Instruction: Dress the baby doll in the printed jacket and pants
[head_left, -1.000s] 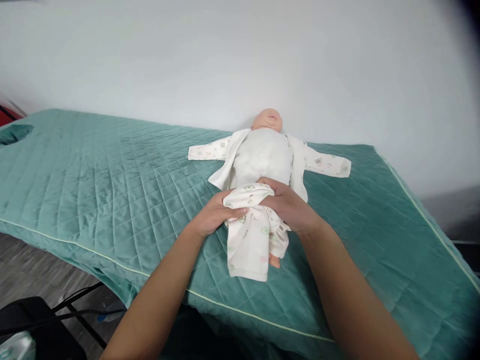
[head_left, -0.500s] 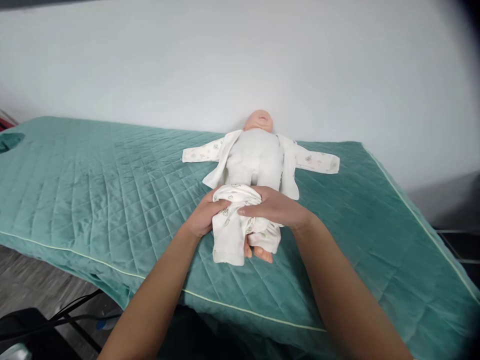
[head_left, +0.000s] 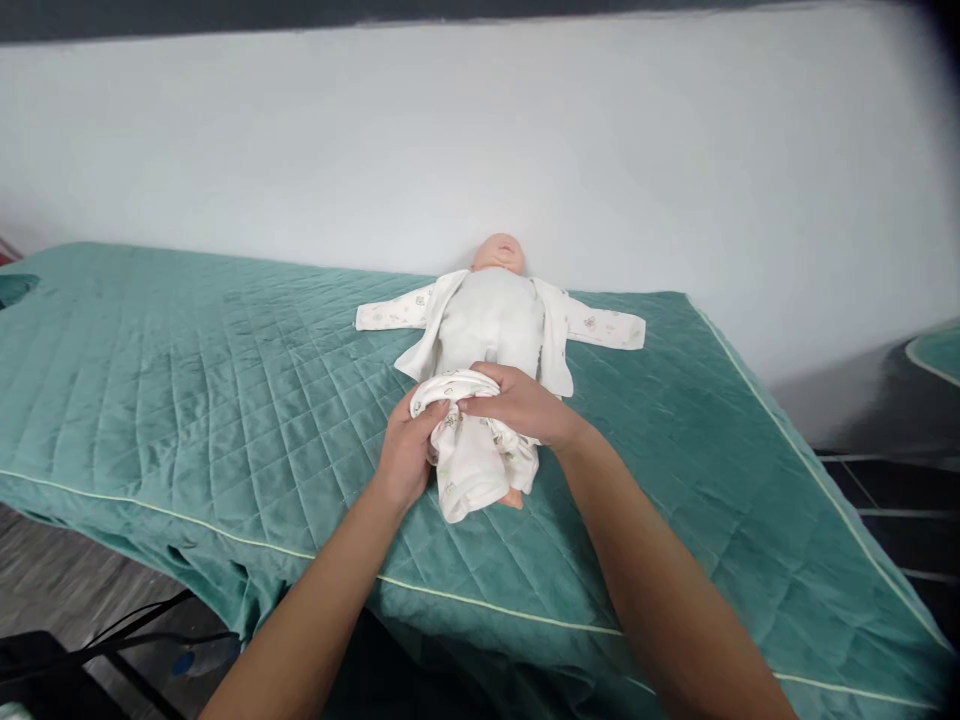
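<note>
L hand point(head_left: 405, 455) + R hand point(head_left: 521, 402) both gripping printed white pants point(head_left: 471, 470), fingers closed on bunched waistband, thumbs on top, some fingertips hidden in fabric. Pants over doll's lower legs, nr front edge of green quilted cover point(head_left: 225, 400), one foot point(head_left: 512, 498) showing past the R-side cuff. Doll point(head_left: 491, 312) on its back, head twd white wall point(head_left: 480, 140), white torso bare btwn open flaps of printed jacket point(head_left: 556, 330), both sleeves out to sides.
</note>
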